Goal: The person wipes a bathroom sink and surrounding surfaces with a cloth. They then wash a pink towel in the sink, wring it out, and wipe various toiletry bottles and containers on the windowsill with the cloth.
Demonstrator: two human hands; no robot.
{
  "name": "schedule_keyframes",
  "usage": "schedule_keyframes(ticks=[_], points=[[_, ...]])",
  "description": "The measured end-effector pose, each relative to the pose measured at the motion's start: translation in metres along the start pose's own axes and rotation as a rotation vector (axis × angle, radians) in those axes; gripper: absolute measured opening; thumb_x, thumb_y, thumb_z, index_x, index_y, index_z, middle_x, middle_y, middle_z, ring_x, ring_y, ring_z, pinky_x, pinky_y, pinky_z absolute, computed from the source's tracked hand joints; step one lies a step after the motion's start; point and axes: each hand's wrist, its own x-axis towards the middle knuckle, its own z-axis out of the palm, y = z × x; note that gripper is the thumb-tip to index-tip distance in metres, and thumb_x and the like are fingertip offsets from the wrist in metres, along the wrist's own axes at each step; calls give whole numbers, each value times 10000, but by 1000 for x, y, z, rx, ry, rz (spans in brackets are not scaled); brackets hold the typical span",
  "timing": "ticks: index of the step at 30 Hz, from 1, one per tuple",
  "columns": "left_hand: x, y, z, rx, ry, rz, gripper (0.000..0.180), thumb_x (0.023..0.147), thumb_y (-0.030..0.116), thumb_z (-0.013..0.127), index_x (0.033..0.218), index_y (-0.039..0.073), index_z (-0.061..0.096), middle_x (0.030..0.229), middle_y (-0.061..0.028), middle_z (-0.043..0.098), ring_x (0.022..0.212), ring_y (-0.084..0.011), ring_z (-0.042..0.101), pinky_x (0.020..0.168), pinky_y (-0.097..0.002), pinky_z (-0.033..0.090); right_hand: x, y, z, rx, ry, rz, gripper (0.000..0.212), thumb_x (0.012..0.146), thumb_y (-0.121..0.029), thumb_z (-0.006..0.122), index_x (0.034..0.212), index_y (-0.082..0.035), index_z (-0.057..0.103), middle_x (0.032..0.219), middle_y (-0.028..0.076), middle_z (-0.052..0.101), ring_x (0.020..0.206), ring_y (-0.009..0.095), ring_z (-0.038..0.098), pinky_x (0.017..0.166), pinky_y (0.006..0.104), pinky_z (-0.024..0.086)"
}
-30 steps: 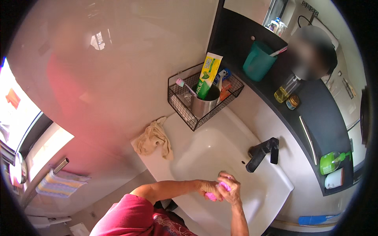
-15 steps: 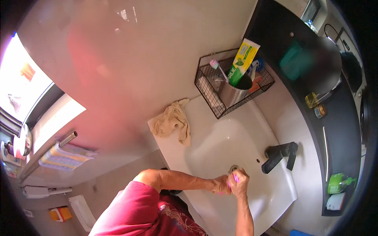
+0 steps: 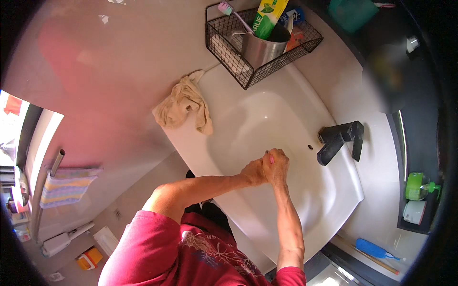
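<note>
Both hands are together over the white washbasin (image 3: 253, 128). My left hand (image 3: 255, 172) reaches in from the left, its fingers closed and pressed against the other hand. My right hand (image 3: 278, 166) is wrapped in a fist around a small pink thing (image 3: 272, 159). Only a sliver of pink shows between the fingers, so its kind cannot be made out. Whether the left fingers also grip it is hard to see, but they are closed at the same spot. A black faucet (image 3: 338, 138) stands to the right of the hands.
A beige cloth (image 3: 181, 106) lies on the basin's far left corner. Behind it, a black wire basket (image 3: 248, 76) holds a metal cup (image 3: 261, 50), a toothbrush (image 3: 238, 19) and a toothpaste tube (image 3: 268, 19). A green pump bottle (image 3: 417, 187) stands on the dark shelf at right.
The view has shifted, so the basket and cloth sit higher in the picture. Both hands stay clasped; less of the pink thing shows and the drain is now hidden.
</note>
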Motion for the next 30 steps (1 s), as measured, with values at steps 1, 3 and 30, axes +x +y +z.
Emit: schedule_keyframes(ticks=[1, 3, 30], points=[[2, -5, 2, 11, -9, 16, 403, 769, 346, 649, 1020, 48, 546, 960, -130, 654, 887, -304, 624, 733, -401, 494, -1, -1, 2, 8, -13, 37, 161, 772, -126, 618, 682, -26, 530, 703, 157, 581, 592, 351, 546, 545, 454, 419], [6, -15, 4, 34, -20, 55, 391, 780, 344, 637, 1015, 46, 547, 953, -133, 657, 887, -310, 625, 730, -406, 494, -3, -1, 5, 29, -26, 93, 171, 781, -135, 618, 685, -24, 530, 710, 159, 584, 605, 349, 550, 573, 454, 423], [-33, -32, -29, 236, 136, 234, 385, 785, 240, 637, 1048, 0, 491, 960, -191, 625, 915, -389, 609, 770, -469, 481, -15, -35, -31, 657, -482, 302, 218, 865, -130, 603, 1047, -25, 547, 974, 98, 583, 942, 197, 559, 776, 329, 460]])
